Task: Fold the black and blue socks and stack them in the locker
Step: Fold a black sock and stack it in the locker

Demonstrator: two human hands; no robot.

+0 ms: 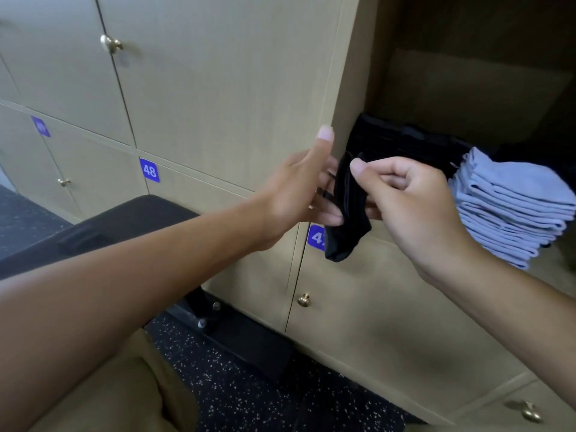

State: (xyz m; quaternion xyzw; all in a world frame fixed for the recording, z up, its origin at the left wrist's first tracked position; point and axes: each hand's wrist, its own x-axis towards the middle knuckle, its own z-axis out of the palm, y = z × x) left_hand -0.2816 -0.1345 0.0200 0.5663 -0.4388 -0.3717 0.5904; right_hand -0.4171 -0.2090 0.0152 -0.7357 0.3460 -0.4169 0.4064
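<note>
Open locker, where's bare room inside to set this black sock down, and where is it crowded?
Crowded along the front: the blue sock stack fills the right front, and the black sock pile sits just left of it, behind both hands. Bare shelf shows only at the front edge below the blue stack. The space above both piles is open; the dim back is hard to judge.
</note>
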